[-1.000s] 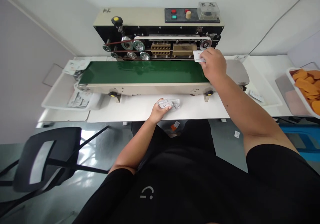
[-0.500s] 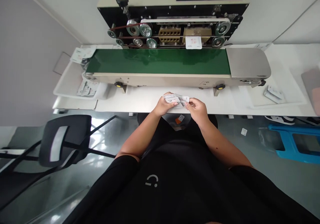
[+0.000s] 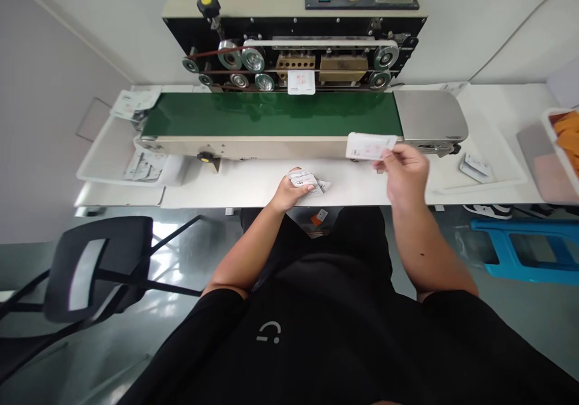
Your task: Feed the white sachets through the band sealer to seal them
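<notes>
My left hand (image 3: 289, 194) is closed round a small stack of white sachets (image 3: 304, 180) just above the table's front edge. Higher up and to the right, my right hand (image 3: 407, 169) pinches one white sachet (image 3: 368, 146) with faint red print by its right end, in front of the conveyor's edge. Another sachet (image 3: 301, 82) hangs from the rollers of the band sealing machine (image 3: 294, 25), below the brass block. The green conveyor belt (image 3: 271, 114) runs beneath it.
At the left end of the belt a white bin (image 3: 97, 151) holds several sachets. A shallow tray (image 3: 506, 175) with sachets lies on the right, beside a bin of orange items (image 3: 567, 130). A black chair (image 3: 104, 266) and a blue stool (image 3: 520, 248) stand on the floor.
My right hand has drawn one sachet from the stack and moved up and right with it. The sachet in the sealing machine has travelled left. My left hand keeps the stack.
</notes>
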Demonstrator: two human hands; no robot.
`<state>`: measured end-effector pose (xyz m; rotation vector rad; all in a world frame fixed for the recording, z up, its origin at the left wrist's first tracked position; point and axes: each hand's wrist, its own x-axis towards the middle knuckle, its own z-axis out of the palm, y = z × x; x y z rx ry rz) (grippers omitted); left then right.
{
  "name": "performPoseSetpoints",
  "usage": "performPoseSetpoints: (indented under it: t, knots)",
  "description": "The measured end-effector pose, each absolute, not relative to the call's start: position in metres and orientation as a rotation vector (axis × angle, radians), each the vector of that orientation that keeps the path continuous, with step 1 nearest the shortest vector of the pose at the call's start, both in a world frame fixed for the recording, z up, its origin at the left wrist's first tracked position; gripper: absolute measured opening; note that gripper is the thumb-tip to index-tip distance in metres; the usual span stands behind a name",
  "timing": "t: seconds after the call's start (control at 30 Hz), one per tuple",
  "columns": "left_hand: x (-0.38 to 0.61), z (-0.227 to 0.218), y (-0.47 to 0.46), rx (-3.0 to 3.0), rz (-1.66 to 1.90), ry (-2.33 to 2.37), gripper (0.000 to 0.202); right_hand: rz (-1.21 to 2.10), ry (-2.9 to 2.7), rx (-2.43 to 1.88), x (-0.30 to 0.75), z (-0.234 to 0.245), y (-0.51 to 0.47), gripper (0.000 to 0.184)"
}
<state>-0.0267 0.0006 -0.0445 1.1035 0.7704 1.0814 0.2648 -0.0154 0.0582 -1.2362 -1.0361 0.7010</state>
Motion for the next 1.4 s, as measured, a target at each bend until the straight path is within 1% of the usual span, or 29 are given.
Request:
performPoseSetpoints:
  t: [0.13,0.17,0.23,0.4,0.53,0.87,1.0,1.1,1.17,1.3,1.33,1.4]
  knots:
    - [-0.027,-0.044,0.001,1.119,1.056,0.807,0.055,-0.006,-1.416,-1.375,0.323,0.118,0.021,0.008]
    - [-0.027,-0.043,0.002,1.122,1.054,0.807,0.055,-0.171,-1.498,-1.418,0.336,0.13,0.033,0.004]
    - [-0.026,-0.042,0.002,1.119,1.056,0.797,0.055,-0.372,-1.609,-1.522,0.357,0.145,0.055,0.012]
    - [-0.025,-0.041,0.002,1.106,1.058,0.773,0.054,-0.417,-1.773,-1.793,0.37,0.151,0.095,0.025]
    - [-0.026,-0.044,0.001,1.096,1.039,0.794,0.055,-0.374,-1.919,-1.884,0.351,0.15,0.108,0.032]
    - [-0.027,-0.046,0.0,1.093,1.064,0.774,0.053,-0.155,-2.067,-1.798,0.303,0.137,0.126,0.036]
    - [-0.026,-0.044,0.0,1.088,1.072,0.773,0.056,-0.134,-2.0,-1.712,0.284,0.138,0.108,0.032]
    - [-0.025,-0.041,-0.001,1.049,1.111,0.765,0.058,-0.127,-1.901,-1.517,0.261,0.123,0.069,0.034]
    - [-0.024,-0.038,-0.002,1.014,1.121,0.75,0.058,0.061,-1.879,-1.39,0.242,0.098,0.035,0.031]
    - [-0.023,-0.033,-0.003,0.991,1.095,0.718,0.06,0.697,-1.878,-1.333,0.208,0.036,-0.019,0.031]
    - [-0.023,-0.032,-0.003,0.991,1.09,0.714,0.061,0.8,-1.838,-1.36,0.201,0.024,-0.027,0.031]
    - [-0.023,-0.031,-0.002,1.002,1.073,0.714,0.064,0.904,-1.724,-1.433,0.193,0.007,-0.035,0.029]
